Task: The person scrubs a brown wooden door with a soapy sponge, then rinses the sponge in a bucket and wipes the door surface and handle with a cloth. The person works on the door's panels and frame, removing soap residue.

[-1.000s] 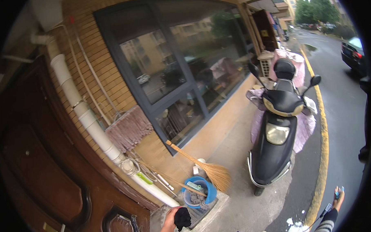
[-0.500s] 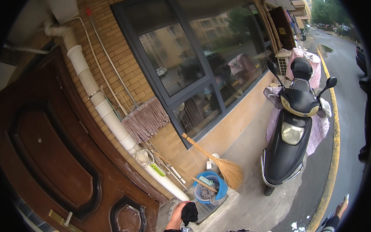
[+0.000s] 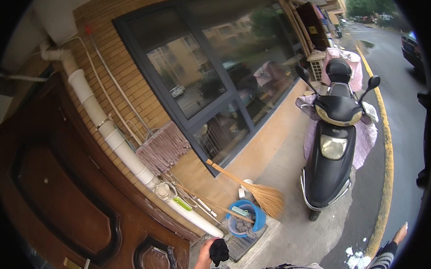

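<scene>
At the lower middle, my left hand point(image 3: 203, 255) is closed around a crumpled black cloth-like bundle point(image 3: 219, 251); its exact kind cannot be made out. My right hand point(image 3: 401, 233) reaches out past the lower right, its fingers stretched out and whitish at the tips. Nothing shows in it. White clumps point(image 3: 357, 259) lie scattered on the pavement beside that arm. Just beyond the left hand stands a blue bucket point(image 3: 260, 220) holding grey mop strands and a pale green object, with a wooden handle leaning out of it.
A straw broom point(image 3: 265, 198) leans by the bucket, and a mop point(image 3: 164, 147) hangs against the brick wall. The brown door point(image 3: 76, 177) and white drainpipe point(image 3: 115, 139) are at left. A black scooter point(image 3: 329, 162) stands ahead, beside a yellow kerb line point(image 3: 387, 188). A dark car point(image 3: 413, 49) is at far right.
The whole view has shifted a little, and more of the dark car shows at the upper right. My left hand keeps the black bundle; my right hand stays stretched out to the side.
</scene>
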Available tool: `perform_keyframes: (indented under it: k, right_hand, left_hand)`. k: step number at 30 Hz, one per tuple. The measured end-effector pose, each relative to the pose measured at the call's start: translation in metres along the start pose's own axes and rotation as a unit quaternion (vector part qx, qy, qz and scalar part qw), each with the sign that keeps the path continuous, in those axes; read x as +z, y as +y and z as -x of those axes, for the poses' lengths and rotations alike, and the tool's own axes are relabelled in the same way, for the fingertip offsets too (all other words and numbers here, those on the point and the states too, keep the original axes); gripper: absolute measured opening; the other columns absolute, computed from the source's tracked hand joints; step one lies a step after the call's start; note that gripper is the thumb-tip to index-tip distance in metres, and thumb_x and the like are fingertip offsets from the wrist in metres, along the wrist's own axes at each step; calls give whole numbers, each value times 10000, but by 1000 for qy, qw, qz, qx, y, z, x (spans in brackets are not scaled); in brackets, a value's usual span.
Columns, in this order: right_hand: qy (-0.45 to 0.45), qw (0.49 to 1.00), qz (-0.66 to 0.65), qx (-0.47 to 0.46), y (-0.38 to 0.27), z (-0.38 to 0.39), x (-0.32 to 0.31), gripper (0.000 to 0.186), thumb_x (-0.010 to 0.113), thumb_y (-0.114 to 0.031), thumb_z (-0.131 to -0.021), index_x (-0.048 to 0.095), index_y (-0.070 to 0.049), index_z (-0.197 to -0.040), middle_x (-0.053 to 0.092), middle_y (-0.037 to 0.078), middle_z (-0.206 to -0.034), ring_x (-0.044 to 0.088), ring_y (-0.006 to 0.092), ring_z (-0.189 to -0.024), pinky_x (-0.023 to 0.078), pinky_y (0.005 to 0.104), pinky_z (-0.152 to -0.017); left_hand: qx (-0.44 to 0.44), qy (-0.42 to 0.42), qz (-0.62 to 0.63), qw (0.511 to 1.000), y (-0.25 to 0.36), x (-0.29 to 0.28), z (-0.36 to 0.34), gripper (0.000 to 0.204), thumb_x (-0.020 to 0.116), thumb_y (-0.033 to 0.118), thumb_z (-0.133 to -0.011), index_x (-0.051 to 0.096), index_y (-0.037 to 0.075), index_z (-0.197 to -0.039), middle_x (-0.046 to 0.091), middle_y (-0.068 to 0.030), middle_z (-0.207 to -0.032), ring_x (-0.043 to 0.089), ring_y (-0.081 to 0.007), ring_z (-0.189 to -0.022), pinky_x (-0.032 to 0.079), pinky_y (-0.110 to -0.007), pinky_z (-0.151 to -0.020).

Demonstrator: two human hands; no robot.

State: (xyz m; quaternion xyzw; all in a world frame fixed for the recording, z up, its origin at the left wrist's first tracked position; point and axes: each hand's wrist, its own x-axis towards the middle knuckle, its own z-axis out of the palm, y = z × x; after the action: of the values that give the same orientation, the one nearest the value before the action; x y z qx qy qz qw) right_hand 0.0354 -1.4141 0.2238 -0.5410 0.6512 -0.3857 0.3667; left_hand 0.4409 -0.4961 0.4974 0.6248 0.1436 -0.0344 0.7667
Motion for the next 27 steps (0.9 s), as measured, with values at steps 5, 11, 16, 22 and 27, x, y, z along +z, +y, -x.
perform_keyframes:
  k: [5,11,16,22,27]
  right_hand:
    - [55,993,99,15,-3,13,-25,619,455,-524,-1050,678,42,-1163,750,151,-1048,636,264,-928,476,435,-862]
    - [92,983,99,-127,3,30,-50,603,409,-473,-1077,674,67,-1031,728,252,-966,635,456,-926,468,502,-819]
    - [38,973,177,-142,10,40,-65,607,386,-454,-1092,663,81,-1016,694,315,-977,621,519,-933,465,547,-783]
    - [37,964,242,-106,-2,35,-77,584,389,-435,-1094,665,78,-1068,695,317,-995,628,525,-957,481,552,-787]
    - [60,958,208,-188,-72,-19,-89,594,445,-479,-1077,650,53,-1244,677,299,-1198,636,443,-1110,489,487,-920]
  left_hand:
    - [-5,-16,11,1000,-5,3,-2,294,635,165,-934,732,-47,-1114,752,-130,-1094,717,-244,-1004,571,-376,-936]
    - [17,-24,3,1000,-7,16,-2,287,663,149,-913,729,-46,-1113,748,-132,-1100,709,-238,-1034,553,-367,-969]
    - [12,-22,-1,1000,-6,28,1,265,668,137,-908,739,-33,-1098,750,-122,-1087,710,-233,-1021,559,-354,-951]
    - [12,-38,14,999,-10,32,-1,235,659,151,-935,741,-13,-1081,753,-121,-1060,712,-224,-986,569,-362,-925]
    - [3,-35,-12,999,-10,47,-9,306,660,209,-930,738,-23,-1115,749,-115,-1066,715,-221,-969,573,-354,-898]
